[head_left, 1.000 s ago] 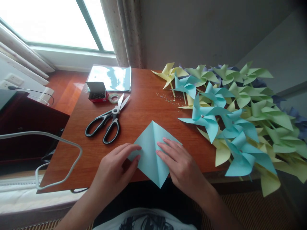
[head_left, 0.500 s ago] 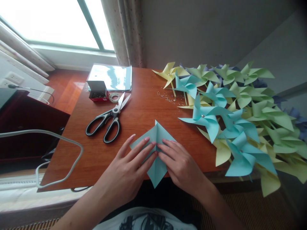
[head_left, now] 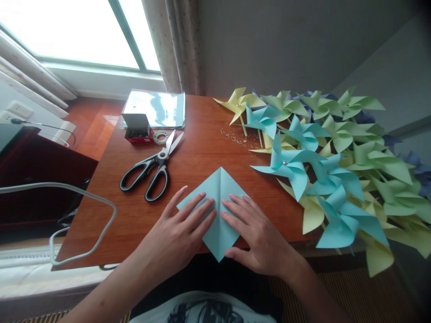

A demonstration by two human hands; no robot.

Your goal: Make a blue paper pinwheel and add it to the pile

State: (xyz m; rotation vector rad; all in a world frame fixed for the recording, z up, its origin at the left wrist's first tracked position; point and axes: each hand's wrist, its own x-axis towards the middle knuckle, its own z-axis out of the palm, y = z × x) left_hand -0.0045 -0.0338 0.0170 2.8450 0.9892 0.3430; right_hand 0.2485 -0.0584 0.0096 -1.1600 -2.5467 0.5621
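Observation:
A light blue paper square (head_left: 220,190) lies like a diamond near the front edge of the wooden table (head_left: 198,154), with a crease running down its middle. My left hand (head_left: 180,233) presses flat on its left half, fingers spread. My right hand (head_left: 256,233) presses flat on its right half, thumb near the paper's lower tip, which hangs slightly over the table edge. Neither hand grips anything.
Black-handled scissors (head_left: 151,168) lie open left of the paper. Behind them sit a small red box (head_left: 137,128), a tape roll (head_left: 160,137) and a shiny folder (head_left: 156,109). Several blue, yellow and green paper pinwheels (head_left: 323,157) cover the right side. A white cable (head_left: 84,215) loops at left.
The paper was pinched up along its centre crease half a second ago; now both hands have spread it flat on the table and rest on its two halves.

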